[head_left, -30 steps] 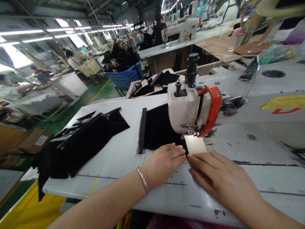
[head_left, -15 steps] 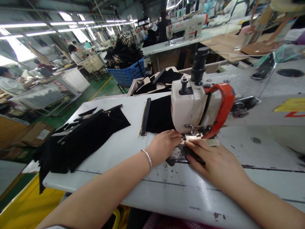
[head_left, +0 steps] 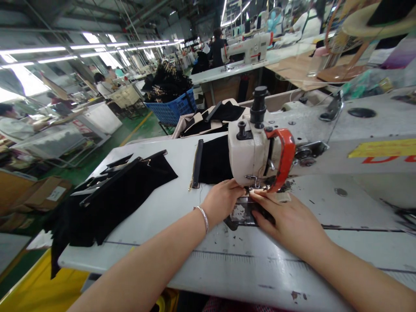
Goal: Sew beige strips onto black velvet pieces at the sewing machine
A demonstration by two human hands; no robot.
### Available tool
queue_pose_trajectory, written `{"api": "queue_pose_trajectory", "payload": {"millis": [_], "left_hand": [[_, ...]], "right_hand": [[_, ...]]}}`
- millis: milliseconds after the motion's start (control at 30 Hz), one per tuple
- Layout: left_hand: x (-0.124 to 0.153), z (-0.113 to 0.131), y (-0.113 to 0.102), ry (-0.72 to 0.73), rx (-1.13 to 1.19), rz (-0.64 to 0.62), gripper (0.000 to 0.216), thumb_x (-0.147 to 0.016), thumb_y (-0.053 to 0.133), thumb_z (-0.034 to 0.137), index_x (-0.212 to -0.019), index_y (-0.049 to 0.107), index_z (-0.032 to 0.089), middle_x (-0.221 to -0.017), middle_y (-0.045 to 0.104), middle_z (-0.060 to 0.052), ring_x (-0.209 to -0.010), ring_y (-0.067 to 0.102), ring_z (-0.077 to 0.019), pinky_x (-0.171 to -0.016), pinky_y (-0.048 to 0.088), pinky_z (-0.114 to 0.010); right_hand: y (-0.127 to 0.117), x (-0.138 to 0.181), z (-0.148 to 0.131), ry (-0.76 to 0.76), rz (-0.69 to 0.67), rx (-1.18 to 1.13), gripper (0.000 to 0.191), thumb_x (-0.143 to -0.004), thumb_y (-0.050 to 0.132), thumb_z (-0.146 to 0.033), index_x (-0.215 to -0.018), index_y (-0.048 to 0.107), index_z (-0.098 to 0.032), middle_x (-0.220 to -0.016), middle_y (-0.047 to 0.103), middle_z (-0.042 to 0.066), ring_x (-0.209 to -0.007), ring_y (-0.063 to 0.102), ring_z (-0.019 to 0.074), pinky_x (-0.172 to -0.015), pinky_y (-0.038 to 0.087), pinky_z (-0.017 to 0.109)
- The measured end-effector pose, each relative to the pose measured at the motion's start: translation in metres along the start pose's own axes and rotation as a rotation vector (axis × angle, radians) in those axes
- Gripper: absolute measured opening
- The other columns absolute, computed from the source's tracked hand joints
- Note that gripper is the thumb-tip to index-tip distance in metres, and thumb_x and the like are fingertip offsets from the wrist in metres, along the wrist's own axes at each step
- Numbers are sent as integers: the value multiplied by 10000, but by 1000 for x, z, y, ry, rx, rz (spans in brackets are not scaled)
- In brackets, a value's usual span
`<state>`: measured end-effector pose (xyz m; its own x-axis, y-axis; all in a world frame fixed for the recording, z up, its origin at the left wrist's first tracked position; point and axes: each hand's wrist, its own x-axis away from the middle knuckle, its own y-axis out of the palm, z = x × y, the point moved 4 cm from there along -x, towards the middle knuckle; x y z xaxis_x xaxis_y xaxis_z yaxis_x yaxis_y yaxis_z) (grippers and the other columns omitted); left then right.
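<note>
At the front of the white sewing machine head point(head_left: 245, 160), both hands meet beside the needle area. My left hand point(head_left: 224, 197), with a silver bangle at the wrist, has its fingers bent together just left of the presser foot; whatever they pinch is hidden. My right hand point(head_left: 289, 216) lies palm down with fingers stretched and thumb apart, its fingertips on a small pale piece point(head_left: 282, 197) under the orange-red guard point(head_left: 286, 151). A black fabric panel point(head_left: 214, 160) with a gold zipper point(head_left: 194, 167) along its left edge lies behind my left hand, partly hidden by the machine.
Black fabric pieces point(head_left: 130, 195) are piled on the left of the white table point(head_left: 169, 216) and hang over its edge. Behind stand a box point(head_left: 182, 125) of cut pieces and a blue crate point(head_left: 172, 108) heaped with black zippered pieces. Other people work farther back.
The camera view has shifted slightly, so the machine appears farther left and a little lower. Both hands keep nearly the same place beside the needle area.
</note>
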<state>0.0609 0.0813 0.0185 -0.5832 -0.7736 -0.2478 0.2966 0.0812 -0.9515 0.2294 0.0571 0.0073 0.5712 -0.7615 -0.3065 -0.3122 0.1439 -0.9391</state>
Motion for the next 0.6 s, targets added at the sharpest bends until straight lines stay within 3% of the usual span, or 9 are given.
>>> {"api": "queue_pose_trajectory", "payload": {"millis": [233, 400, 500, 600], "left_hand": [[3, 3, -1, 30, 73, -2, 205, -875, 548, 84, -996, 678, 187, -1075, 690, -32, -1040, 626, -168, -969, 490, -293], [4, 2, -2, -40, 106, 73, 249, -877, 507, 63, -1000, 689, 180, -1085, 686, -37, -1027, 629, -158, -951, 503, -277], [6, 1, -3, -77, 166, 98, 206, -882, 587, 211, -1070, 668, 185, -1110, 672, -42, -1037, 622, -164, -947, 508, -273], [7, -10, -1, 5, 144, 61, 266, -910, 573, 289, -1157, 630, 206, -1170, 646, -40, -1084, 591, -162, -973, 481, -266]], "right_hand": [[-2, 6, -5, -58, 68, 11, 354, -928, 459, -329, -1241, 571, -209, -1262, 592, 48, -1063, 564, 258, -921, 456, 454], [4, 7, -2, -32, 42, -4, 397, -925, 458, -319, -1296, 532, -201, -1274, 584, 58, -1104, 548, 251, -970, 434, 456], [9, 11, 1, -20, 47, -27, 443, -914, 471, -327, -1343, 488, -215, -1257, 586, 68, -1128, 537, 252, -977, 439, 453], [13, 16, 7, 3, 137, -20, 483, -902, 484, -329, -1376, 450, -245, -1200, 604, 73, -1085, 567, 242, -930, 482, 437]]}}
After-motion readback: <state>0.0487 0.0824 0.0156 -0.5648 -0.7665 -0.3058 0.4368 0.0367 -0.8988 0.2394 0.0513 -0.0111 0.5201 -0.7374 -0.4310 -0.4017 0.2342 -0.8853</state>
